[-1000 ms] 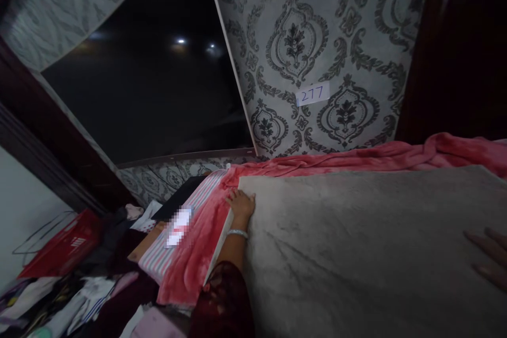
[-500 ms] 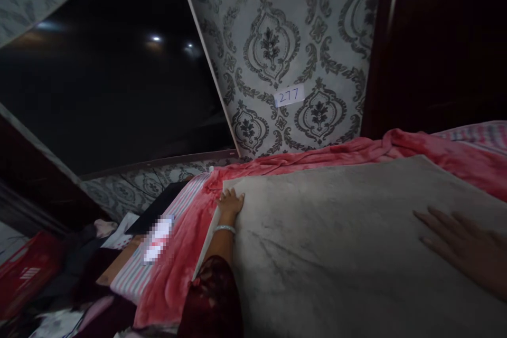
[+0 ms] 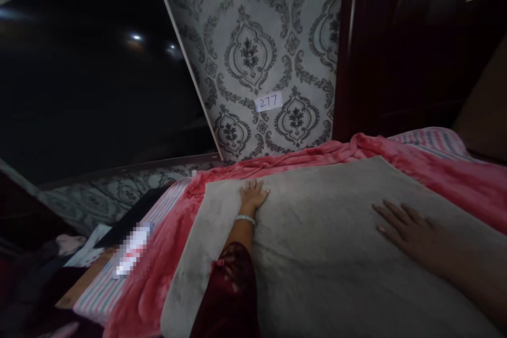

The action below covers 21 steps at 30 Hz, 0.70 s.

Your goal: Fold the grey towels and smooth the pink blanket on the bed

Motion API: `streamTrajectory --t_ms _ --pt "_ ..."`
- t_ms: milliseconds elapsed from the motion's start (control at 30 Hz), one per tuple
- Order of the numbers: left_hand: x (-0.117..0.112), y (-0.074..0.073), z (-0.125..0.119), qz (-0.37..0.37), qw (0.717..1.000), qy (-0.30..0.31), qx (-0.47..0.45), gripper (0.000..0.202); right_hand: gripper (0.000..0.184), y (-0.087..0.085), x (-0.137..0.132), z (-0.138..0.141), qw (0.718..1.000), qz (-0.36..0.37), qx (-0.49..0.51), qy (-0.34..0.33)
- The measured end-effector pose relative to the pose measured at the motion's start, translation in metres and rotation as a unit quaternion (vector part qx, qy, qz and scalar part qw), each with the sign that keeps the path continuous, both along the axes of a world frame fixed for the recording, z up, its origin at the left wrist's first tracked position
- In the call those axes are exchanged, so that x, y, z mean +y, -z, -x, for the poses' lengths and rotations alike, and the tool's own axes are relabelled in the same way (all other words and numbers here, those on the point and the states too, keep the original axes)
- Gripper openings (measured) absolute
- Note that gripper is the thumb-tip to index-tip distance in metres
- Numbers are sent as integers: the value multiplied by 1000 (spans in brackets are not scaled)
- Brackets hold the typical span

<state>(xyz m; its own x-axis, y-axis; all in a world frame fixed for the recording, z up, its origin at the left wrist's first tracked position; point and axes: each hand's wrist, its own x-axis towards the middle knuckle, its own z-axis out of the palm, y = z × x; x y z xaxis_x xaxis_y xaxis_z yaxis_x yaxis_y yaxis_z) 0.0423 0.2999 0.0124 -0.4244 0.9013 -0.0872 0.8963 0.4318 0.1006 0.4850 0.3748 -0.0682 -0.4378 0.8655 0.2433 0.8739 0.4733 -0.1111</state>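
A grey cloth (image 3: pixel 317 222) with faint creases lies spread over a red blanket (image 3: pixel 178 237). My left hand (image 3: pixel 254 195), with a bracelet at the wrist and a dark red sleeve, rests flat near the cloth's far left corner, fingers spread. Farther right, my right hand (image 3: pixel 415 232) lies palm down on or just over the cloth, its fingers stretched out. Neither hand grips anything. The near edge of the cloth runs out of view.
Striped bedding (image 3: pixel 106 285) shows under the blanket's left side, with a blurred-out item on it. A large black screen (image 3: pixel 99 79) leans at the left. Patterned wallpaper (image 3: pixel 253 53) bears a paper label (image 3: pixel 268 101) reading 277. A dark wooden door (image 3: pixel 396 53) stands at the right.
My left hand has shifted inward from the cloth's left edge, and that edge now lies open to view. My right hand stays spread over the cloth. The view has swung rightward.
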Motion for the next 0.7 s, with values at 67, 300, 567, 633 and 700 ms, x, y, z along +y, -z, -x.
streamTrajectory --t_ms 67,300,567,633,700 --pt "0 -5 5 14 1000 -5 -11 75 82 -6 -3 2 1000 18 -10 2" --pt "-57 -17 18 39 998 45 -18 69 75 -24 -11 7 999 42 -2 -6" --pt "-233 8 55 -7 996 -73 47 63 71 -32 -21 0 998 51 -20 -15" --pt "-265 10 56 -6 994 -105 39 62 72 -35 -23 -1 998 60 -19 -14" --pt "-285 11 55 -13 991 -126 31 59 72 -36 -24 -1 998 68 -12 -15"
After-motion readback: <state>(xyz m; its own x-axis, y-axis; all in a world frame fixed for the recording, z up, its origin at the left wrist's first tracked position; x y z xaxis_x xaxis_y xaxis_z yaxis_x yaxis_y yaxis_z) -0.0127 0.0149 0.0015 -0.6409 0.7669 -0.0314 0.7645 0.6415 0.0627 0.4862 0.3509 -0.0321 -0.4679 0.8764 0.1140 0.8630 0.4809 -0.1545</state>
